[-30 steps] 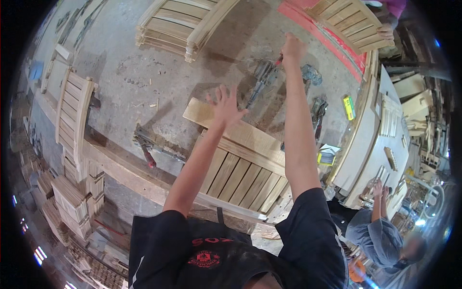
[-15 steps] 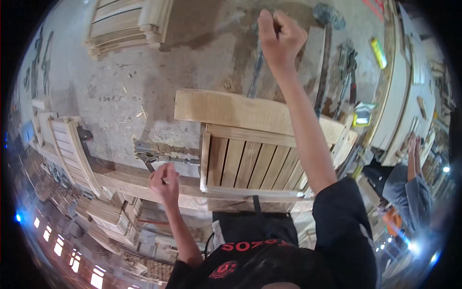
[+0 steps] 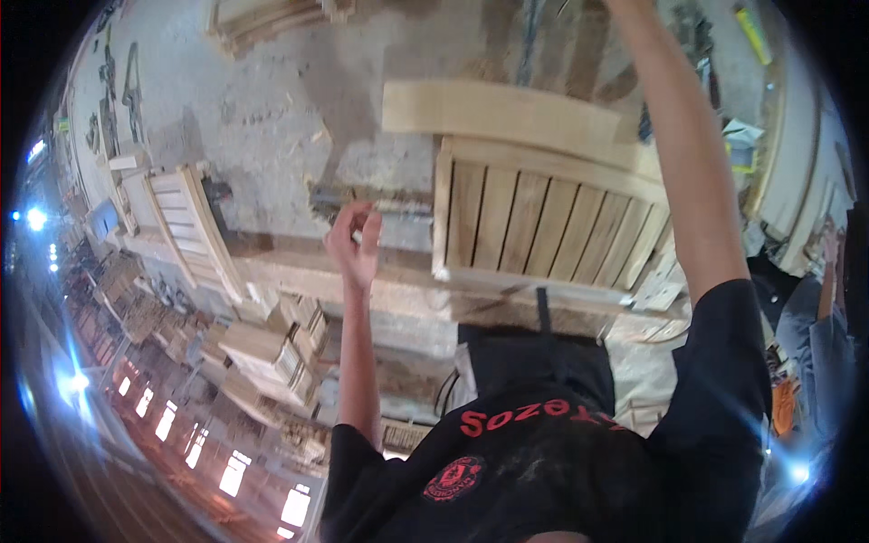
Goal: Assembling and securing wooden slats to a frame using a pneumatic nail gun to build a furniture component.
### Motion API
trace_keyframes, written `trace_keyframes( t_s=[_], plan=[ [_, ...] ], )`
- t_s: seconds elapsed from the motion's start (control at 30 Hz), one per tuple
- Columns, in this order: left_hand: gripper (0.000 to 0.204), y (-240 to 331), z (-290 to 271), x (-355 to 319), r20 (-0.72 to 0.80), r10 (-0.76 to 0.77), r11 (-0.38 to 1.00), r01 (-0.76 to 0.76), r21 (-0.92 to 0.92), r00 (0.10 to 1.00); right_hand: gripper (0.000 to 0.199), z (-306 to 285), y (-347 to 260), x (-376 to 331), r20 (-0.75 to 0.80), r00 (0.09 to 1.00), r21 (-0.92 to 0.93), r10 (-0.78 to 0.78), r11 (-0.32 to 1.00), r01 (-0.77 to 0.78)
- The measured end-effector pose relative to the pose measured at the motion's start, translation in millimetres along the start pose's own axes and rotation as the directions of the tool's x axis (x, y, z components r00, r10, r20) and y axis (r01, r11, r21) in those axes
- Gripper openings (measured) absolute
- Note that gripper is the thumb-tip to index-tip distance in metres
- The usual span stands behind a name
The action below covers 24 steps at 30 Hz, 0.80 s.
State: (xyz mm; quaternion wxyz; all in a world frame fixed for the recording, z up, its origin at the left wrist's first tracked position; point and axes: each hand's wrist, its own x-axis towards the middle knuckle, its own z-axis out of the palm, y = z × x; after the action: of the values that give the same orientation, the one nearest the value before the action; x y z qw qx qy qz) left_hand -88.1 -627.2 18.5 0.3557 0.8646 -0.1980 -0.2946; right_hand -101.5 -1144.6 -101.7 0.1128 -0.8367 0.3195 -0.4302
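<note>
Over the near edge of the bench, my left hand is raised with loosely curled fingers; a gap shows between thumb and fingers, and I make out nothing held. Just beyond it lies a metal clamp, partly covered by the hand. A slatted wooden panel lies to the right of that hand, with a thick pale board along its far side. My right forearm stretches across the panel's right end, its hand cut off by the top edge. Left of that forearm, a metal bar runs away from the board.
Another slatted panel sits at the left, and stacked wooden pieces lie at the far side. A yellow tool is at the far right. Wood stacks stand below the bench. A co-worker's arm shows at the right edge.
The view has shifted, so the bench sits higher and farther right. My right hand has passed out of the top of the picture. My left hand stays near the clamp.
</note>
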Motion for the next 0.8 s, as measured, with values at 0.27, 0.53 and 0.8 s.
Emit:
trace_keyframes(
  t_s=[0.27,0.53,0.8],
  plan=[
    [0.018,-6.3,-28.7,-18.4,-0.266,0.097,0.974,-0.147,-0.175,0.959,0.034,-70.3,-112.6,-49.6,0.086,0.989,0.213,-0.118,0.972,0.097],
    [0.019,-3.1,-14.9,-4.3,-0.226,-0.004,0.985,-0.035,-0.167,0.974,0.02,-203.5,-142.3,-77.1,0.134,0.956,0.248,0.263,0.925,-0.289],
    [0.036,0.3,-23.4,-4.0,-0.345,0.019,0.949,0.091,0.302,0.939,0.055,-600.2,44.4,-328.6,-0.207,0.543,-0.533,0.814,0.371,-0.76]
  ],
)
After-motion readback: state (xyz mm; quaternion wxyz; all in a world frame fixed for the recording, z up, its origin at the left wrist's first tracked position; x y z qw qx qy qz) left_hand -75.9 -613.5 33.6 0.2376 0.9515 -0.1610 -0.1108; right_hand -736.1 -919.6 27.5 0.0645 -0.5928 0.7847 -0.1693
